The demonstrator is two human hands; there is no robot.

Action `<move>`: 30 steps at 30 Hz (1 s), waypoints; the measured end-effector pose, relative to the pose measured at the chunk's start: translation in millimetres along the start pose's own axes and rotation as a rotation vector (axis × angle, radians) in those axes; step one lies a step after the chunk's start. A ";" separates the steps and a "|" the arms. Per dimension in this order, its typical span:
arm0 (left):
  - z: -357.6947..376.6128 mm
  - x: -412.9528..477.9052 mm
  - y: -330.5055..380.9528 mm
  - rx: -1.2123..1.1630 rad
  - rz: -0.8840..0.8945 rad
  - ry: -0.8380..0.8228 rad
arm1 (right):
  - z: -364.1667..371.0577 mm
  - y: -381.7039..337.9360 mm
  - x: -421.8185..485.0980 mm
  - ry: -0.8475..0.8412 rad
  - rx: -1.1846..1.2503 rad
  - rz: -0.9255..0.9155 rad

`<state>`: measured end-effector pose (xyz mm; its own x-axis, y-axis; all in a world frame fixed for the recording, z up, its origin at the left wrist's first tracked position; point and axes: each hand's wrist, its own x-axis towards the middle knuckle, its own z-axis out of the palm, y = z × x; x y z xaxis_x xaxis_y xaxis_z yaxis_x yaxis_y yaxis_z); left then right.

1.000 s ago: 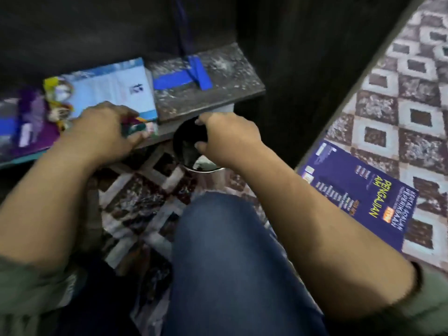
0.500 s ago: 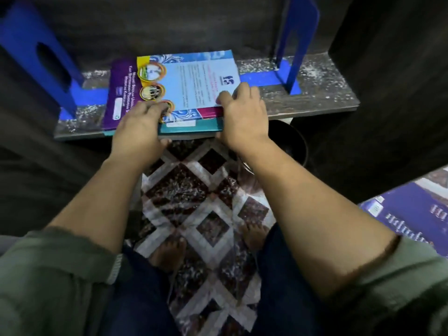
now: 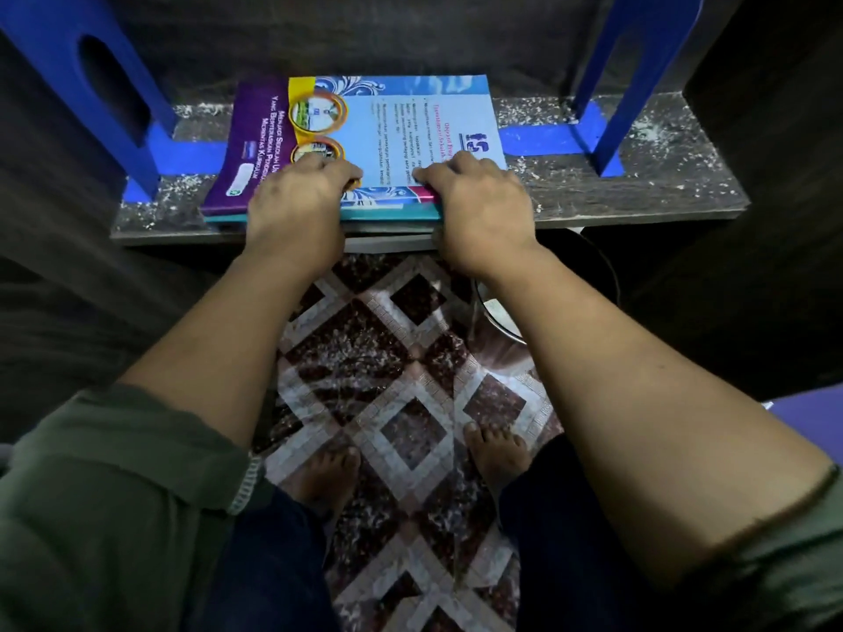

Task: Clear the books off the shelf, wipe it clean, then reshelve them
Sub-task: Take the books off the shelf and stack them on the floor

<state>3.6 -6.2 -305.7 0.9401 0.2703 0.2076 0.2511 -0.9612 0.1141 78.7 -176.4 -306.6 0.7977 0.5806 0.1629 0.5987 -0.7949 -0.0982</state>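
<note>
The stack of books point(image 3: 401, 130) is lying flat on the dust-speckled shelf point(image 3: 638, 193), between the left bookend point(image 3: 91, 84) and the right bookend point(image 3: 611, 84), both blue and standing upright. The left hand point(image 3: 294, 207) and the right hand point(image 3: 479, 212) are gripping the stack's near edge, fingers curling over the top cover and thumbs hidden. Below, bare feet are standing on a diamond-patterned mat point(image 3: 387, 403), and a metal bowl point(image 3: 497, 312) is sitting beneath the right forearm.
</note>
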 end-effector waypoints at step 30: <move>-129.3 -88.1 183.4 0.134 0.556 0.407 | -163.9 51.6 -187.6 0.175 -0.088 0.335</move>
<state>-63.0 -199.2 -177.4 0.7832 -0.2893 0.5503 -0.1912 -0.9543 -0.2295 -51.9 -355.2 -181.3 0.9192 0.2533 0.3014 0.2922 -0.9520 -0.0913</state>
